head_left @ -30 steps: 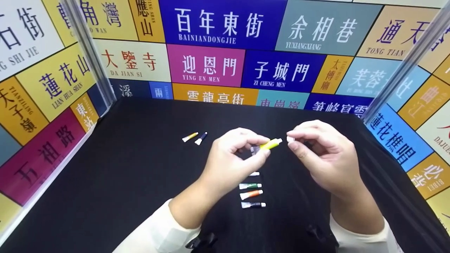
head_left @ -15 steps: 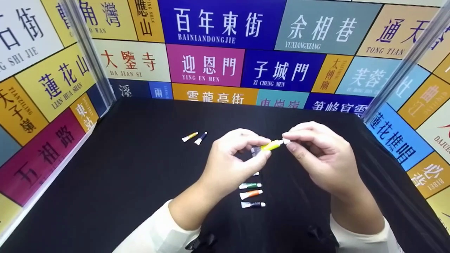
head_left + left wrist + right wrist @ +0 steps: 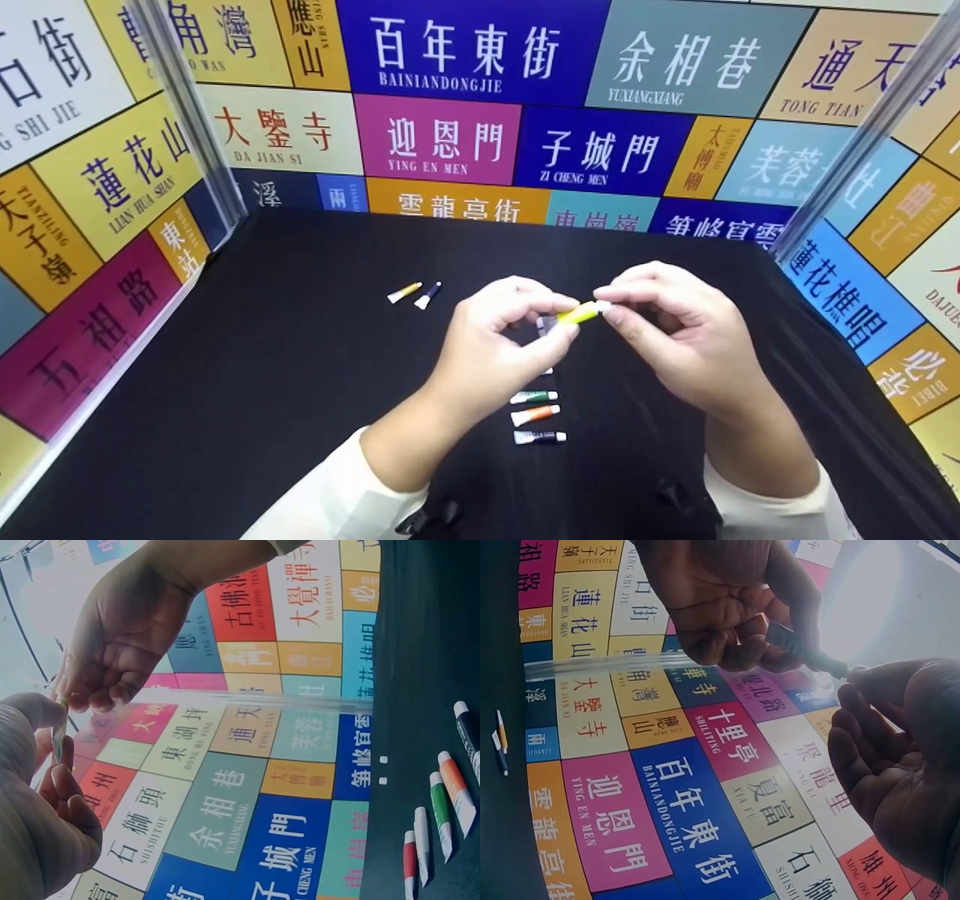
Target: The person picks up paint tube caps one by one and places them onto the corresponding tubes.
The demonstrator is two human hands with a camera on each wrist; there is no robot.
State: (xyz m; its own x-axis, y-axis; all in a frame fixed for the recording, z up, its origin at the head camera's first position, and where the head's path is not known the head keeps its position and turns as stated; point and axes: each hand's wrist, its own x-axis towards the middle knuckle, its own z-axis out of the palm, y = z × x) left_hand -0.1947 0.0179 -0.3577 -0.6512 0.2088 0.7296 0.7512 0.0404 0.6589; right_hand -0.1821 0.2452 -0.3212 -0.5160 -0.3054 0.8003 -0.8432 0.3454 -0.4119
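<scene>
Nearest, between the light sleeves (image 3: 337, 480), the dark tube (image 3: 536, 437), orange tube (image 3: 535, 415) and green tube (image 3: 540, 397) lie side by side on the black cloth (image 3: 300, 375), caps all to the person's right, apparently so that each can be told apart at a glance. The white tube (image 3: 421, 847) and red tube (image 3: 409, 862) continue this row, shown better from the left wrist. Above the cloth, the left hand (image 3: 501, 341) pinches the yellow tube (image 3: 579, 313) between thumb and fingers, probably to steady it while its neck end stays free. The right hand (image 3: 688, 337) pinches the white cap (image 3: 604, 306) at that neck, the two meeting tip to tip, likely for fine control; whether the thread is engaged I cannot tell. Farther off to the left, an ochre tube (image 3: 406, 292) and a navy tube (image 3: 429, 295) lie near each other, out of the hands' way. Beyond stands the lettered wall (image 3: 442, 139).
</scene>
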